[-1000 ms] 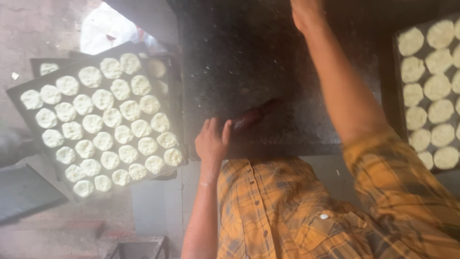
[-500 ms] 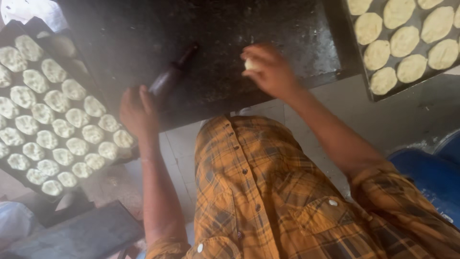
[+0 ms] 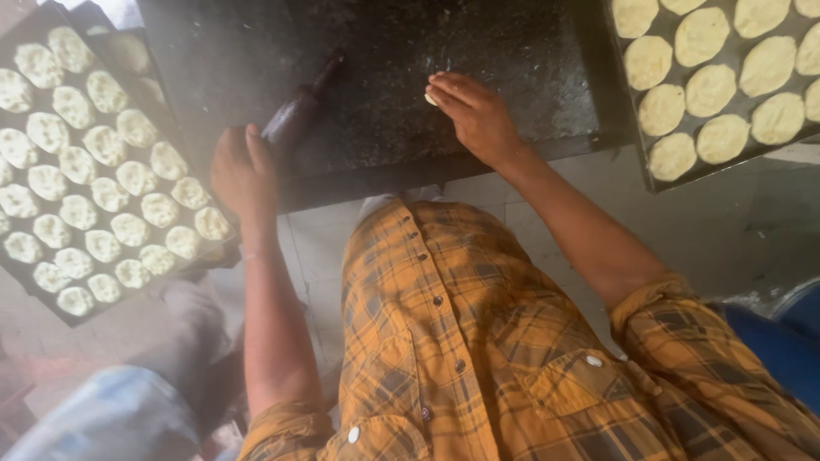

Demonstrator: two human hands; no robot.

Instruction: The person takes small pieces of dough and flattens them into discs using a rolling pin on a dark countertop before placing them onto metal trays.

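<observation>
My left hand (image 3: 243, 171) sits at the near edge of a dark stone slab (image 3: 530, 94), fingers curled around the near end of a dark wooden rolling pin (image 3: 299, 107) that lies slanted on the slab. My right hand (image 3: 474, 115) rests on the slab's middle. Its fingertips pinch a small pale dough piece (image 3: 430, 99), mostly hidden under the fingers. My orange plaid shirt (image 3: 478, 358) fills the lower part of the view.
A black tray (image 3: 38, 294) on the left carries several small dough rounds (image 3: 128, 179). Another black tray (image 3: 619, 111) at the upper right carries several larger flattened dough discs (image 3: 722, 137). A blue object (image 3: 769, 341) lies at the lower right, blurred blue-grey cloth (image 3: 111, 414) at the lower left.
My right hand has come back from a far reach to the middle of the slab with a dough piece. My left hand stayed by the rolling pin. The view shifted.
</observation>
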